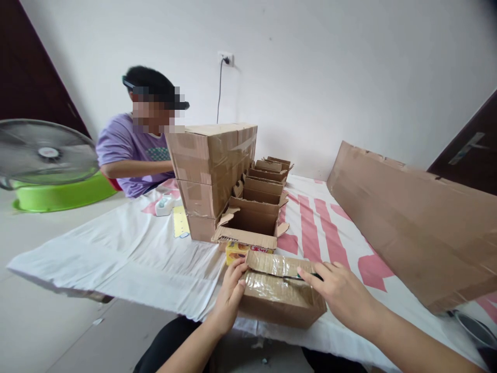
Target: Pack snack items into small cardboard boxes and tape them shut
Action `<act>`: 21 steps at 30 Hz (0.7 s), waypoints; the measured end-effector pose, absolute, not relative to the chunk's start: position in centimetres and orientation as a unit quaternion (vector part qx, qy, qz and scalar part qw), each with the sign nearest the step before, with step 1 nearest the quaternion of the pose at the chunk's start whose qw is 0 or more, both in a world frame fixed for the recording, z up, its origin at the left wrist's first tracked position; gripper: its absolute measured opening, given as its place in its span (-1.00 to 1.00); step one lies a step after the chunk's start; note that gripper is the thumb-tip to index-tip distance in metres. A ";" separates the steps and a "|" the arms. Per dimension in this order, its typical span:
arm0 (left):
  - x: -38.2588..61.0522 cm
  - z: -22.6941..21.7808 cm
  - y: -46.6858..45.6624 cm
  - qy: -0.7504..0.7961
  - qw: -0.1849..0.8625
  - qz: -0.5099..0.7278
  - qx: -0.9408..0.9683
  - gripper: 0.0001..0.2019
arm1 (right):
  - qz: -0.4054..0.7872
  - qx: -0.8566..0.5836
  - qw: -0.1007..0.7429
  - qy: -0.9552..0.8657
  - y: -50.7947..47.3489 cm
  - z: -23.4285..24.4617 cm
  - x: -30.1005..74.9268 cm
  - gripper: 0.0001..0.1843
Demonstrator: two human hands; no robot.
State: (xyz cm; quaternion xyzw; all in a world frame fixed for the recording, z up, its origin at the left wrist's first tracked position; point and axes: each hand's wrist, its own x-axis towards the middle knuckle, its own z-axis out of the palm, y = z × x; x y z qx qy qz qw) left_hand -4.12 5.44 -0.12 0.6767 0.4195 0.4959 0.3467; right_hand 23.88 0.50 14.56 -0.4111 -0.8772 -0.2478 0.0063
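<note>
Right in front of me at the table edge lies a small cardboard box (279, 305), its top covered with shiny clear tape. A gap runs along the top, and one flap is slightly raised. My left hand (232, 290) grips the box's left end, fingers over the corner. In my right hand (337, 285) is a thin blade with a dark handle (297, 278); its tip lies along the gap. Most of the handle is hidden by my fingers. Just behind the box is a yellow printed carton (236, 249), partly covered.
Open cardboard boxes (252, 217) stand in a row beyond, beside stacked taped boxes (200, 171). A tall cardboard panel (411, 223) stands at right. Across the table sits a person in a purple shirt (116, 140). A fan (48, 153) and green tub (66, 194) are left.
</note>
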 end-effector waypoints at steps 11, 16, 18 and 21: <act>-4.2 -0.6 5.6 0.409 0.349 0.508 0.674 -0.57 | -0.196 -0.518 0.084 -0.828 -2.4 12.7 31.3 -0.46; -3.9 -0.2 5.5 0.415 0.353 0.509 0.666 -0.58 | -0.056 -0.650 0.179 -0.736 -2.5 7.7 34.1 -0.54; -3.9 0.1 5.3 0.412 0.364 0.509 0.662 -0.58 | -0.009 -0.687 0.175 -0.705 -2.3 4.5 35.2 -0.54; -4.2 0.5 5.0 0.409 0.381 0.500 0.662 -0.59 | 0.040 -0.705 0.138 -0.694 -2.2 0.2 36.1 -0.53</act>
